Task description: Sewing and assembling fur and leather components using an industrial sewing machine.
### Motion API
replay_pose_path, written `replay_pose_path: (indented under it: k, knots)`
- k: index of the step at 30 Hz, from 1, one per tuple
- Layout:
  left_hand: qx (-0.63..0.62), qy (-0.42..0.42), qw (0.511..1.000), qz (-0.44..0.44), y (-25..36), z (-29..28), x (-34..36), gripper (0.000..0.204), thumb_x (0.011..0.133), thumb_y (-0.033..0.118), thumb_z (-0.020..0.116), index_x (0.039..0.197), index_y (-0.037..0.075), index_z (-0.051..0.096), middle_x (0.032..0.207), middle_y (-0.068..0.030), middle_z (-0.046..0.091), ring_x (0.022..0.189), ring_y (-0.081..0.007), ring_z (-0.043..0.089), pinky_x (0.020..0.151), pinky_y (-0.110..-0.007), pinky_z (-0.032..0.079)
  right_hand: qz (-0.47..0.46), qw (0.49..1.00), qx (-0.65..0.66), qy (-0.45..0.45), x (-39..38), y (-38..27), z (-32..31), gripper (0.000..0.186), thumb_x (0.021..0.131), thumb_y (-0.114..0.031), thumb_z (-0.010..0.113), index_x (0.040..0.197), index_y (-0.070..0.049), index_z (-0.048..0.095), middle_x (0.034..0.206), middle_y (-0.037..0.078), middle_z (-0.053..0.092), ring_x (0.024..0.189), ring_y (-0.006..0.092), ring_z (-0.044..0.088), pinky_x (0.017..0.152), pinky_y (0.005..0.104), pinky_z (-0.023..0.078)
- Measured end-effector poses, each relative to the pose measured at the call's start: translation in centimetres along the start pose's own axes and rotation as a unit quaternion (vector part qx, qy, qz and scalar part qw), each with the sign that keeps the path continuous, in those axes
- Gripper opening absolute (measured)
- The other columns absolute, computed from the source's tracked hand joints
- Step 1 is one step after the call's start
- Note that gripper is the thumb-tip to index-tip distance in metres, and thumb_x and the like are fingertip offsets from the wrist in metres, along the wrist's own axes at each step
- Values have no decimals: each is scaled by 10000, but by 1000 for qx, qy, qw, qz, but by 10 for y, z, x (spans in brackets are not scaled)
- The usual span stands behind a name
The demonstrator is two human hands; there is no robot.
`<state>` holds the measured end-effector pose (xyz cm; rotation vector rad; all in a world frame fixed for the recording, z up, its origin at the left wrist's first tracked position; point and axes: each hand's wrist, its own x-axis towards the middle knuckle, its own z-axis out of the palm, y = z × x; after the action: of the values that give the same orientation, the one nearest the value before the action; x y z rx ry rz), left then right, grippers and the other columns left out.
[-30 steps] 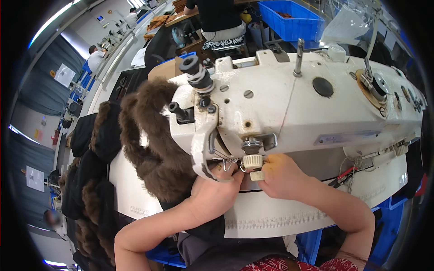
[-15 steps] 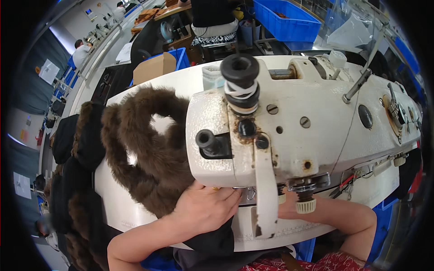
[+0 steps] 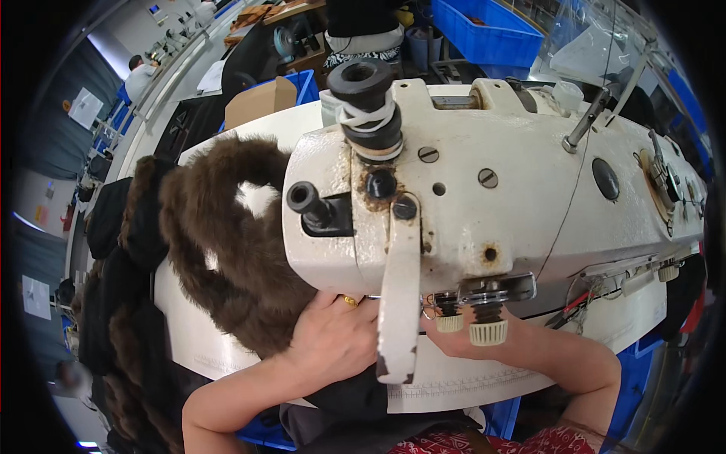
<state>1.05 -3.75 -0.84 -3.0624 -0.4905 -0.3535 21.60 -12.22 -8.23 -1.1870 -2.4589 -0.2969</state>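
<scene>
A white sewing machine head fills the middle, with a lever and tension knobs at its front. My left hand, with a gold ring, is under the head's left end, fingers bent together on a black fabric piece joined to brown fur. The fur lies in loose loops on the white table to the left. My right hand is at the needle area, its fingers hidden behind the lever and knobs.
Black fur-trimmed pieces are piled at the left. Behind are a cardboard box, a blue bin and a seated co-worker; others sit along the left. Red-handled tools lie right of my right hand.
The viewpoint has shifted, so the machine's top and lever now look larger and cover more of my right hand. Both hands stay at the needle area; the left still rests on the fabric.
</scene>
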Motion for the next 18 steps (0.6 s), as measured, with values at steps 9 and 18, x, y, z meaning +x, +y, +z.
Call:
replay_pose_path:
  k: [9, 18]
  knots:
    - [20, -14, 1000, 3, 0, -3, -3, 238, 796, 219, 663, 954, 50, 722, 981, -12, 630, 1025, -182, 569, 905, -334, 424, 93, 990, 97, 46, 4, -3, 1, 172, 620, -139, 642, 789, -112, 659, 721, 8, 569, 649, 178, 581, 518, 297, 463]
    - [19, -24, 999, -15, 1, 9, -5, 357, 774, 217, 619, 1090, 56, 663, 1098, -48, 635, 1084, -223, 570, 973, -376, 388, 27, 998, 60, 21, -7, 0, 8, 100, 635, -130, 635, 663, -101, 543, 785, 37, 582, 670, 187, 568, 589, 304, 464]
